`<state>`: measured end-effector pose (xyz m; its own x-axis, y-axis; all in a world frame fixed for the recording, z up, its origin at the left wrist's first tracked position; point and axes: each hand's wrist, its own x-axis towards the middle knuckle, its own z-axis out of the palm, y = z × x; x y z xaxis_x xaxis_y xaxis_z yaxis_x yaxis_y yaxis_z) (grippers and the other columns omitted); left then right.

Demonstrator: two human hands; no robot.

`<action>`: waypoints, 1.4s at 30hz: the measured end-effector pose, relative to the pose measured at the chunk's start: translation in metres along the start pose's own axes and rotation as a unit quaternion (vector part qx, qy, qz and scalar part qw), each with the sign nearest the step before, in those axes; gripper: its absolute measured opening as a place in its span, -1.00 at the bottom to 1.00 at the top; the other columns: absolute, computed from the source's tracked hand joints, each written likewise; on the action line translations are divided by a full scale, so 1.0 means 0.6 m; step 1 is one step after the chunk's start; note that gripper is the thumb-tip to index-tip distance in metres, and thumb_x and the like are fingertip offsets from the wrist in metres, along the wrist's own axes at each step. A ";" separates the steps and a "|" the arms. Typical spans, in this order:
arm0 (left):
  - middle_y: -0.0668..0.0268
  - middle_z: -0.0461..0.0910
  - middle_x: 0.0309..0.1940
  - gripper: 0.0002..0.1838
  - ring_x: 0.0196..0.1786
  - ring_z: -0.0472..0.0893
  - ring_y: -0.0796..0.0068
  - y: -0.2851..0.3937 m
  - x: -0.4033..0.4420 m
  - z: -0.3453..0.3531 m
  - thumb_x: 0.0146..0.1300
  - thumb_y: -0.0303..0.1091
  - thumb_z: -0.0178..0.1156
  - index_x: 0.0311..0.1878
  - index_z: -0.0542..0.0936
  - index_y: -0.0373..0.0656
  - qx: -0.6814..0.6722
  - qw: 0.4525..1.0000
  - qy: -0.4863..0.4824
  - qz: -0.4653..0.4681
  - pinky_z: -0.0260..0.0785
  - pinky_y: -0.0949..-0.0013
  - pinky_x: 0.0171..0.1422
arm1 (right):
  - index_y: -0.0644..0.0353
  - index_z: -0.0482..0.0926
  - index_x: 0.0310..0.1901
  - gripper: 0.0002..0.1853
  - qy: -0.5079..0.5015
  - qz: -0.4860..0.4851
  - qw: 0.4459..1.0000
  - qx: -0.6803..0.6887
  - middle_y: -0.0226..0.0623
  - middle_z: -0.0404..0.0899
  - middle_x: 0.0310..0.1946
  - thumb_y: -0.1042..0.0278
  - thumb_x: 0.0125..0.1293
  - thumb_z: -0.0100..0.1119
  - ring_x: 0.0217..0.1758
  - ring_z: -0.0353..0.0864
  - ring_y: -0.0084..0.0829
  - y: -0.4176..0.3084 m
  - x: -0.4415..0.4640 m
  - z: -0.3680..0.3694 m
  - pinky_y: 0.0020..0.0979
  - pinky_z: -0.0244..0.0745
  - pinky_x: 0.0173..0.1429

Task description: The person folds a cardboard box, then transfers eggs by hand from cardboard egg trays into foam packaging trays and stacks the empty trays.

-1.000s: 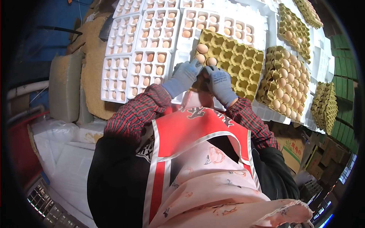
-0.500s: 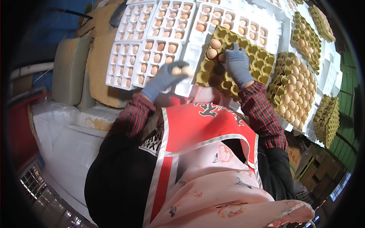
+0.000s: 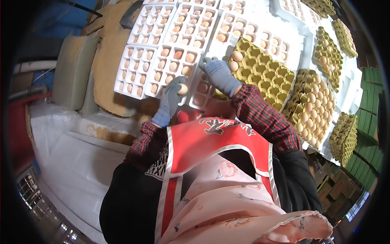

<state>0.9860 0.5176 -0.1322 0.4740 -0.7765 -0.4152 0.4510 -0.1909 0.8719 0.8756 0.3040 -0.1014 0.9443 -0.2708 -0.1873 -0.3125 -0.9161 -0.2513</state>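
Observation:
My left hand (image 3: 168, 101), in a grey-blue glove, is closed around a brown egg (image 3: 183, 89) over the near edge of a white foam egg tray (image 3: 167, 70). Another white foam tray (image 3: 195, 87) lies just right of it, with bare cells in view. Above that tray my right hand (image 3: 221, 75), gloved the same way, has its fingers curled downward; whatever is in them is hidden. Beside my right hand a yellow-green pulp egg tray (image 3: 264, 69) holds two eggs (image 3: 235, 61) at its upper left corner, and its other visible cups are bare.
More white foam trays (image 3: 140, 67) filled with eggs stretch away at the back. On the right, a pulp tray stack (image 3: 298, 97) carries many eggs, near further pulp trays (image 3: 344, 136). Brown cardboard (image 3: 111, 69) and plastic-wrapped white packs (image 3: 77, 150) lie to the left.
My right hand has moved left from the pulp tray to the foam tray, and the egg by its fingers is gone from the pulp tray. My left hand shows one egg instead of two.

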 end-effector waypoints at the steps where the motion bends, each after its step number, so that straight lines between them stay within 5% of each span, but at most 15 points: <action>1: 0.19 0.49 0.22 -0.54 0.19 0.56 0.33 -0.001 0.020 -0.006 0.44 -0.36 0.00 0.35 0.41 -0.32 -0.005 1.000 0.011 0.010 0.55 0.23 0.26 | 0.09 0.58 0.05 -0.59 0.044 -0.020 0.999 -0.006 -0.22 0.50 0.05 0.24 0.15 0.32 0.19 0.49 -0.12 0.009 0.010 0.005 -0.11 0.50 0.20; 4: 0.16 0.47 0.30 -0.50 0.29 0.50 0.37 0.053 0.067 0.069 0.41 -0.46 0.19 0.38 0.37 -0.34 0.098 0.972 0.063 0.203 0.46 0.34 0.34 | 0.11 0.52 0.17 -0.51 0.177 -0.053 0.982 -0.030 -0.19 0.46 0.15 0.23 0.19 0.31 0.33 0.35 -0.12 0.042 0.022 0.052 -0.06 0.20 0.44; 9: 0.11 0.58 0.21 -0.47 0.21 0.60 0.29 0.080 0.224 0.164 0.31 -0.48 0.31 0.34 0.46 -0.24 0.333 0.848 0.020 0.411 0.46 0.35 0.26 | 0.06 0.53 0.18 -0.47 0.268 0.001 0.959 0.096 -0.21 0.51 0.15 0.25 0.14 0.38 0.26 0.44 -0.10 0.025 -0.096 0.009 -0.07 0.30 0.36; 11: 0.11 0.57 0.23 -0.46 0.26 0.57 0.16 0.055 0.281 0.182 0.29 -0.41 0.31 0.35 0.48 -0.11 0.381 0.857 -0.072 0.340 0.44 0.26 0.30 | 0.02 0.53 0.19 -0.44 0.253 0.108 0.955 0.112 -0.24 0.51 0.15 0.27 0.10 0.40 0.21 0.47 -0.12 0.035 -0.150 -0.001 -0.09 0.34 0.32; 13: 0.13 0.57 0.24 -0.47 0.33 0.49 0.09 0.043 0.298 0.193 0.29 -0.28 0.27 0.35 0.49 -0.04 0.515 0.763 -0.077 0.382 0.32 0.10 0.42 | 0.01 0.53 0.20 -0.43 0.243 0.151 0.953 0.095 -0.23 0.51 0.14 0.28 0.09 0.40 0.18 0.49 -0.12 0.051 -0.164 0.005 -0.08 0.38 0.28; 15: 0.15 0.57 0.23 -0.51 0.30 0.51 0.08 0.038 0.290 0.209 0.32 -0.30 0.25 0.32 0.51 -0.03 0.458 0.778 -0.079 0.424 0.36 0.12 0.40 | 0.03 0.55 0.18 -0.47 0.260 0.162 0.949 0.077 -0.18 0.54 0.10 0.27 0.13 0.38 0.14 0.54 -0.09 0.071 -0.152 0.011 -0.10 0.47 0.17; 17: 0.21 0.58 0.22 -0.58 0.23 0.58 0.16 0.065 0.252 0.232 0.37 -0.34 0.18 0.29 0.56 0.02 0.445 0.832 -0.130 0.305 0.45 0.22 0.31 | 0.04 0.53 0.16 -0.51 0.196 0.171 0.964 0.050 -0.16 0.54 0.06 0.30 0.15 0.35 0.06 0.55 -0.06 0.069 -0.129 0.006 -0.07 0.49 0.10; 21: 0.27 0.55 0.22 -0.55 0.15 0.61 0.20 0.088 0.277 0.239 0.35 -0.27 0.18 0.31 0.53 0.03 0.570 0.702 -0.227 0.360 0.50 0.24 0.24 | 0.07 0.52 0.12 -0.57 0.263 0.196 0.931 0.161 -0.24 0.60 -0.04 0.39 0.19 0.33 -0.12 0.66 -0.23 0.084 -0.129 0.000 -0.22 0.59 -0.08; 25: 0.24 0.48 -0.02 -0.59 -0.02 0.58 0.17 0.122 0.266 0.267 0.18 -0.26 0.28 0.11 0.53 -0.04 0.634 0.601 -0.284 0.395 0.47 0.14 0.07 | 0.29 0.55 0.06 -0.53 0.400 0.219 0.651 0.607 -0.24 0.64 -0.15 0.34 0.15 0.48 -0.24 0.61 -0.59 0.163 -0.160 0.000 -0.48 0.58 -0.13; 29: 0.23 0.50 -0.09 -0.72 -0.04 0.56 0.19 0.091 0.276 0.278 0.19 -0.30 0.23 -0.03 0.52 -0.07 0.667 0.539 -0.253 0.448 0.44 0.15 0.06 | 0.32 0.59 0.00 -0.56 0.470 0.195 0.738 0.444 -0.21 0.67 -0.22 0.27 0.14 0.47 -0.22 0.65 -0.48 0.295 -0.061 -0.080 -0.43 0.59 -0.09; 32: 0.26 0.63 -0.05 -0.64 0.00 0.66 0.29 0.090 0.293 0.271 0.29 -0.19 0.30 0.10 0.55 -0.09 0.577 0.642 -0.260 0.432 0.49 0.19 0.09 | 0.19 0.60 0.03 -0.57 0.424 0.253 0.818 0.295 -0.08 0.65 -0.10 0.22 0.15 0.42 -0.10 0.67 -0.15 0.395 0.065 -0.103 -0.25 0.58 0.04; 35: 0.31 0.65 0.01 -0.55 0.01 0.67 0.45 0.145 0.289 0.283 0.28 -0.21 0.39 0.18 0.54 -0.12 0.462 0.807 -0.303 0.210 0.52 0.32 0.07 | 0.11 0.62 0.07 -0.57 0.382 0.245 0.875 0.167 -0.07 0.63 0.01 0.22 0.16 0.40 0.01 0.65 -0.06 0.467 0.142 -0.089 -0.19 0.56 0.11; 36: 0.14 0.69 -0.04 -0.43 -0.09 0.71 0.30 0.118 0.317 0.275 0.28 -0.03 0.36 0.18 0.54 -0.25 0.253 0.908 -0.284 0.178 0.54 0.29 0.06 | 0.12 0.63 0.08 -0.57 0.360 0.242 0.873 0.222 -0.07 0.63 0.01 0.23 0.18 0.39 0.02 0.66 -0.08 0.473 0.146 -0.085 -0.20 0.56 0.11; 39: 0.33 0.66 -0.04 -0.44 -0.12 0.61 0.63 0.172 0.436 0.266 0.25 -0.20 0.46 0.24 0.53 -0.24 0.204 0.950 -0.174 0.160 0.52 0.51 -0.04 | 0.16 0.63 0.11 -0.58 0.397 0.231 0.812 0.360 -0.07 0.65 0.01 0.26 0.22 0.35 0.01 0.67 -0.15 0.418 0.091 -0.089 -0.25 0.57 0.09; 42: 0.15 0.69 -0.02 -0.46 -0.06 0.69 0.37 0.230 0.580 0.281 0.23 -0.09 0.44 0.15 0.58 -0.23 0.398 0.857 -0.037 0.326 0.56 0.31 0.05 | 0.23 0.62 0.07 -0.61 0.444 0.255 0.797 0.322 -0.07 0.63 0.08 0.28 0.24 0.34 0.07 0.64 -0.14 0.309 -0.071 -0.085 -0.25 0.53 0.16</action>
<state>1.0855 0.1200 -0.1127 0.3674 -0.9040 0.2185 -0.5636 -0.0295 0.8255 0.7829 0.1304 -0.0916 0.2899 -0.9231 0.2528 -0.3975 -0.3564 -0.8455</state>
